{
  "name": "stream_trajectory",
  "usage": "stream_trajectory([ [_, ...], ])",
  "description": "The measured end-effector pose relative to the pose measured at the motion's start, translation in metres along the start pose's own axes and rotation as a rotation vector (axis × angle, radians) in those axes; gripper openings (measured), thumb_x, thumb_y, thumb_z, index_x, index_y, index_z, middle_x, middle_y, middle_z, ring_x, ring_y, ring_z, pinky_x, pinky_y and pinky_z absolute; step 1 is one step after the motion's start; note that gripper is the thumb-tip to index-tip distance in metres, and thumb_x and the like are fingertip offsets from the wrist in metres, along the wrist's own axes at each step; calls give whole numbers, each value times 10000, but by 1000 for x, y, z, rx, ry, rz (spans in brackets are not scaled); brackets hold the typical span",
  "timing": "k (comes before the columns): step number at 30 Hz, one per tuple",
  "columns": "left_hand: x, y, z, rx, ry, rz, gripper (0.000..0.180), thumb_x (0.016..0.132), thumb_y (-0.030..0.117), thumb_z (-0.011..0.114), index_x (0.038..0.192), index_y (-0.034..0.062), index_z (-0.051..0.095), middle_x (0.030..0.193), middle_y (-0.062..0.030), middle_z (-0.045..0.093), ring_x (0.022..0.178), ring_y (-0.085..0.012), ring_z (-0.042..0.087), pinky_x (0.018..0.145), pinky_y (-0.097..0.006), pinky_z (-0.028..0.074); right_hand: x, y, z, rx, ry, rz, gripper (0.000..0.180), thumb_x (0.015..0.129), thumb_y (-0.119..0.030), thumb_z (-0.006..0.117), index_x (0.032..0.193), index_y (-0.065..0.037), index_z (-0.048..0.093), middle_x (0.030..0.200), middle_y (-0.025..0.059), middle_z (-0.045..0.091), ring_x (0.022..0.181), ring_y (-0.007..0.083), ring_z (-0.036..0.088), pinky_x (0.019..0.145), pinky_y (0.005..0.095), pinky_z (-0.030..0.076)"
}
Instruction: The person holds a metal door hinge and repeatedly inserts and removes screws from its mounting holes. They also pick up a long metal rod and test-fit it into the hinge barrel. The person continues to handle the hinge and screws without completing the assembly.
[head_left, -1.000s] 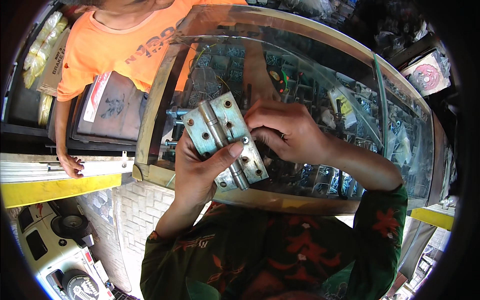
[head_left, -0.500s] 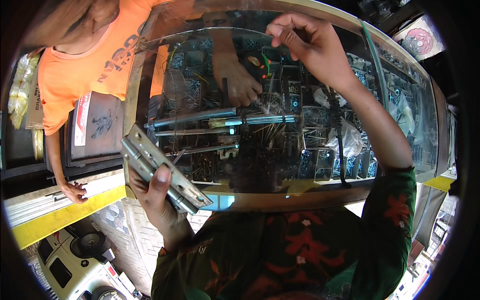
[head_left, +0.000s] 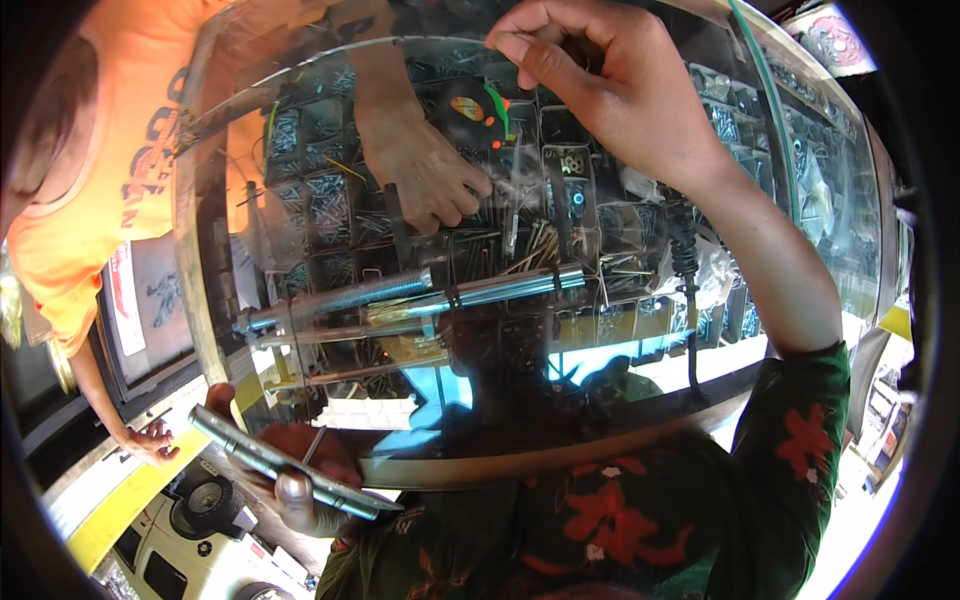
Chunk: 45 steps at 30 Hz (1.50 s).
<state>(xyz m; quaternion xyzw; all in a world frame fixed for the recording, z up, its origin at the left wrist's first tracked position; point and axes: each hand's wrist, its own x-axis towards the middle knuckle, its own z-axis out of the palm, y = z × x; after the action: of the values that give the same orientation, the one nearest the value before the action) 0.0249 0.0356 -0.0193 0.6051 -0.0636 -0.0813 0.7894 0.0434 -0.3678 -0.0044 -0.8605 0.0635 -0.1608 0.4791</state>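
My left hand point(head_left: 335, 462) is closed around a metal hinge point(head_left: 265, 462), at the lower left beside the glass counter's near corner. The hinge is seen almost edge-on. A thin metal pin or screw point(head_left: 316, 445) sticks up between the hinge and my fingers. Raised above the glass top, my right hand point(head_left: 610, 75) has thumb and forefinger pressed together; whatever they may hold cannot be made out. Under the glass, another person's hand point(head_left: 430, 180) reaches among compartments of screws point(head_left: 325, 205).
The glass display counter point(head_left: 480, 470) has a wooden near edge. Long metal rods point(head_left: 510, 290) and a threaded rod point(head_left: 350, 300) lie inside, with plastic bags point(head_left: 705, 275) at right. The person in orange point(head_left: 120, 180) stands left, their other hand point(head_left: 148, 440) lowered. A white vehicle point(head_left: 165, 560) is below.
My left hand has lowered and turned the hinge from face-on to nearly edge-on. My right hand remains raised with fingers together. The view has shifted, and the person in orange leans closer.
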Motion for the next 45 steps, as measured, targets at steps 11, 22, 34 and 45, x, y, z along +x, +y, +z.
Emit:
stream_trajectory([
  [11, -4, -6, -18, -106, -155, 16, 748, 1035, 101, 760, 1619, -30, 312, 737, -36, 498, 519, -114, 491, 369, -258, 423, 1, 6, 1, 17, -21, -72, 121, 1087, -58, 717, 1024, 41, 747, 706, 6, 654, 593, 13, 464, 522, 277, 353],
  [22, -1, 0, -6, -198, -68, -68, 850, 1010, 141, 824, 1593, -7, 223, 702, -24, 515, 478, -118, 503, 371, -293, 443, -1, 3, -2, 22, -17, -39, 123, 1092, -73, 715, 1034, 32, 747, 701, 27, 672, 596, 25, 482, 529, 294, 379],
  [34, 6, -12, 17, -5, 174, 92, 972, 888, 163, 862, 1683, -70, 352, 844, -16, 587, 716, -91, 590, 653, -252, 504, 4, 32, 8, -145, 113, -131, 151, 1059, -168, 743, 1114, -55, 826, 780, 62, 774, 707, 138, 742, 673, 334, 565],
  [45, 10, -9, 12, -95, 53, 87, 812, 1025, -4, 702, 1711, -82, 274, 842, -62, 624, 563, -84, 565, 473, -222, 534, 6, 29, 8, -124, 113, -99, 144, 1019, -185, 733, 1062, -94, 835, 802, 84, 802, 739, 226, 798, 732, 394, 620],
])
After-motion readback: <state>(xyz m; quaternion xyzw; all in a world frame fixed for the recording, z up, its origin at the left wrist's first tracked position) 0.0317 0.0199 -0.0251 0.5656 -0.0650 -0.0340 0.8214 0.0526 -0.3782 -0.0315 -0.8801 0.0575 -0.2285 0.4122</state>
